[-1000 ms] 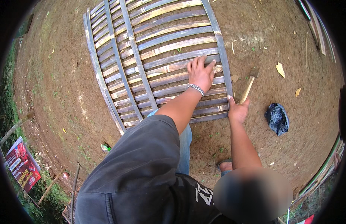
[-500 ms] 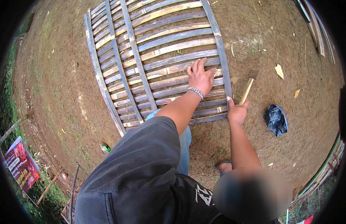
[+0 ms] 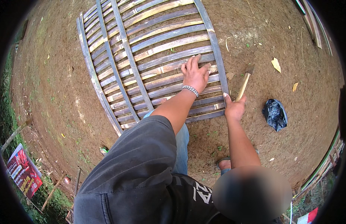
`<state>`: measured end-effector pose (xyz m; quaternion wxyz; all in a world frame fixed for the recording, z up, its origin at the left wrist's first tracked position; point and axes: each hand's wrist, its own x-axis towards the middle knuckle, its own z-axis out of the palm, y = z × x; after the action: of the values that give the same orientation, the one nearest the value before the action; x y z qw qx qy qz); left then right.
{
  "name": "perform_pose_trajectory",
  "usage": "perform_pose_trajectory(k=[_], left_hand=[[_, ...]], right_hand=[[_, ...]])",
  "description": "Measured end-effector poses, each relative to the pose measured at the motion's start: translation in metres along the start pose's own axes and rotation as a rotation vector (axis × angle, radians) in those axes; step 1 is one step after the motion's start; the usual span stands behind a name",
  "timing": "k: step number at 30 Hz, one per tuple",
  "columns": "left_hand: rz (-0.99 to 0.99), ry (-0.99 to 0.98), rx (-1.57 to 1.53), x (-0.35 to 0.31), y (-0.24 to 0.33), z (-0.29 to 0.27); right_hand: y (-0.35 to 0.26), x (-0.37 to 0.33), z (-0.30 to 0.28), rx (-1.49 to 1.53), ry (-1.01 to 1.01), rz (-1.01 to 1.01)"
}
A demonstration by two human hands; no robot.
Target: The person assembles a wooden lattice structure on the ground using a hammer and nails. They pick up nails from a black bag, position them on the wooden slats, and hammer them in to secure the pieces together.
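Note:
A panel of bamboo slats [image 3: 158,56], with lengthwise strips fixed across them, reaches out in front of me. My left hand [image 3: 195,77], a chain bracelet at its wrist, lies over the slats near the panel's right edge. Its fingers are spread and a little bent, with nothing held. Beside the panel's lower right corner, my right hand [image 3: 235,108] is closed round a wooden-handled tool [image 3: 244,86] with a dark metal head. The thumb of that hand touches the edge strip. The exact kind of tool is not clear, as its head is small and dark.
Bare brown soil [image 3: 251,48] surrounds the panel. A crumpled black plastic bag [image 3: 275,115] sits to the right, with dry leaves [image 3: 276,65] farther off. Long poles [image 3: 311,24] lie at the far right. A red printed banner [image 3: 24,171] stands at the lower left.
The panel and both hands appear slightly farther left and up in the picture, as the whole view shifts. My left hand stays on the slats; my right keeps hold of the tool.

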<state>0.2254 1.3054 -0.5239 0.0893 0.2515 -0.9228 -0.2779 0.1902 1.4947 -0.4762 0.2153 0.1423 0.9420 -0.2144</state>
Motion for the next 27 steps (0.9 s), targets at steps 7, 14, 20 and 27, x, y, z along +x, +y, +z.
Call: perform_pose_trajectory(k=[7, 14, 20, 27], left_hand=[[-0.020, 0.255, 0.069, 0.026, -0.016, -0.003], [0.091, 0.123, 0.129, 0.067, -0.046, -0.023], [0.191, 0.095, 0.143, 0.073, -0.057, -0.026], [0.402, -0.050, 0.274, 0.084, -0.063, -0.040]], right_hand=[[0.000, 0.001, 0.001, -0.002, -0.003, 0.003], [-0.001, 0.001, 0.000, -0.014, -0.002, 0.011], [0.001, 0.001, 0.002, -0.014, 0.016, -0.022], [0.000, 0.001, 0.000, 0.013, 0.008, -0.031]])
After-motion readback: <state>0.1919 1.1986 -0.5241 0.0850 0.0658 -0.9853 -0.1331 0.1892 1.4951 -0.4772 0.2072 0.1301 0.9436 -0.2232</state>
